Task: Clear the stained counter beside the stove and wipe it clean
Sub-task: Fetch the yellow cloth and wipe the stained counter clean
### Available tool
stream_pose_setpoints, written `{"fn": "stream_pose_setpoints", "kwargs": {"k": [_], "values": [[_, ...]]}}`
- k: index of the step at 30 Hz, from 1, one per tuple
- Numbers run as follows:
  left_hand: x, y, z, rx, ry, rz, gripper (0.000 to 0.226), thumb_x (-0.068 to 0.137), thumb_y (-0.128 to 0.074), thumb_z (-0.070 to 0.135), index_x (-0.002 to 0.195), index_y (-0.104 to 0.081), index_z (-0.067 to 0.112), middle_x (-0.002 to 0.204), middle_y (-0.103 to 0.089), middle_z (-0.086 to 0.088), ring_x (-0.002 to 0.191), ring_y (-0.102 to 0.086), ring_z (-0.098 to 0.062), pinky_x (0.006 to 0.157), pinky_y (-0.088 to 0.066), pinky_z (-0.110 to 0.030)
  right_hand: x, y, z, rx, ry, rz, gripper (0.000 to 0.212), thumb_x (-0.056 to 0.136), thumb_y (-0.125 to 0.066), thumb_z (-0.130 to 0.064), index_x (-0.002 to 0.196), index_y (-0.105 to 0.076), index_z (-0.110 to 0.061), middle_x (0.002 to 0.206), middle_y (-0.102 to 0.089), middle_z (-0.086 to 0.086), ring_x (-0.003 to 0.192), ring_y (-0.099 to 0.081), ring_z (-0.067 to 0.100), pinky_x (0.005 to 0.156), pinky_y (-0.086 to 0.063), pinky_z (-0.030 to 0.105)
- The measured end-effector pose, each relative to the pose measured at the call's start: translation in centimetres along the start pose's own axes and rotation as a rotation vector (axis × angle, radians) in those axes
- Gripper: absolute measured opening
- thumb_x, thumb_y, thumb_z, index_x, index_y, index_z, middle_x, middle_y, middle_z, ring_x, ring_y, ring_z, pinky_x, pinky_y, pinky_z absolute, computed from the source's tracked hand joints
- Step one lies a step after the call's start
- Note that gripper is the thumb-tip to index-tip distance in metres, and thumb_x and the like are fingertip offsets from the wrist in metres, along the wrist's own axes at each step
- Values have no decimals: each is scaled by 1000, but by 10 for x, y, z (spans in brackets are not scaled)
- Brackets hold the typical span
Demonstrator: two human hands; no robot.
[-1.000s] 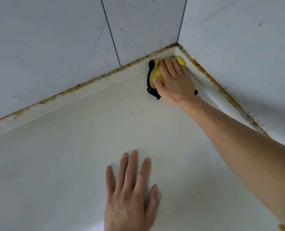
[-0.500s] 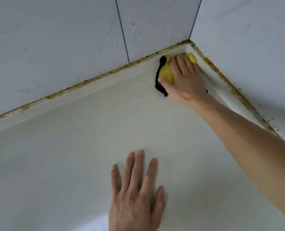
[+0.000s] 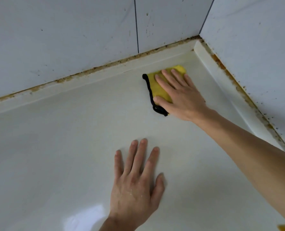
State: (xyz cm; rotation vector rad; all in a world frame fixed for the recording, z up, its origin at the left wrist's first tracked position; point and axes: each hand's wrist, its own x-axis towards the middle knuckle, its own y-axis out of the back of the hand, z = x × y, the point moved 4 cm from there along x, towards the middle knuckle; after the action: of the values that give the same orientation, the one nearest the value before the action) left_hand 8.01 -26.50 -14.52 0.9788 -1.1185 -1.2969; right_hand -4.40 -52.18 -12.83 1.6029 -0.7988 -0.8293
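Head: cloth (image 3: 160,88) near corner, counter (image 3: 55,147) open leftward

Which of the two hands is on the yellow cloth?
The right hand, reaching toward the corner, presses flat on the yellow cloth. The left hand lies spread on the bare counter, nearer the camera.

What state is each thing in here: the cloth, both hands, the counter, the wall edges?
Yellow cloth: flat on the counter, pressed under the right hand.
Right hand: fingers straight, pressing the cloth.
Left hand: flat on the counter, fingers spread.
Counter: pale, glossy.
Wall seams: lined with brown grime.
Wall tiles: speckled with dark spots.
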Motion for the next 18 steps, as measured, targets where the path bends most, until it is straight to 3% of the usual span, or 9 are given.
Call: {"fn": "stream_pose_setpoints", "kwargs": {"k": [4,7,11,18], "values": [[0,2,-1,-10,5,-9,64,99,-51,52,157,-47,25,174,-26,-6,163,-19,-28,125,-20,-66,41,-3,-59,53,-88,8,76,100,-25,-69,166,-11,-37,176,1,-4,162,5,22,130,3,50],[0,5,2,-27,1,-17,62,102,-47,52,157,-46,25,173,-28,-7,163,-20,-28,124,-22,-66,36,-7,-88,40,46,-2,72,100,-27,-68,165,-16,-40,176,-4,-1,162,1,25,130,0,52],[-1,9,2,-14,-9,-33,61,104,-44,54,158,-46,24,172,-30,-7,162,-20,-29,126,-18,-64,-17,-10,-75,4,166,-6,70,99,-26,-69,164,-20,-43,175,-8,-3,162,-3,23,130,-5,52],[-2,14,5,-8,-31,-43,62,105,-40,53,158,-45,22,170,-32,-9,161,-23,-31,125,-15,-61,-166,-25,-29,5,-241,61,72,100,-29,-68,165,-21,-38,175,-10,-1,162,-6,25,129,-7,53]]}}
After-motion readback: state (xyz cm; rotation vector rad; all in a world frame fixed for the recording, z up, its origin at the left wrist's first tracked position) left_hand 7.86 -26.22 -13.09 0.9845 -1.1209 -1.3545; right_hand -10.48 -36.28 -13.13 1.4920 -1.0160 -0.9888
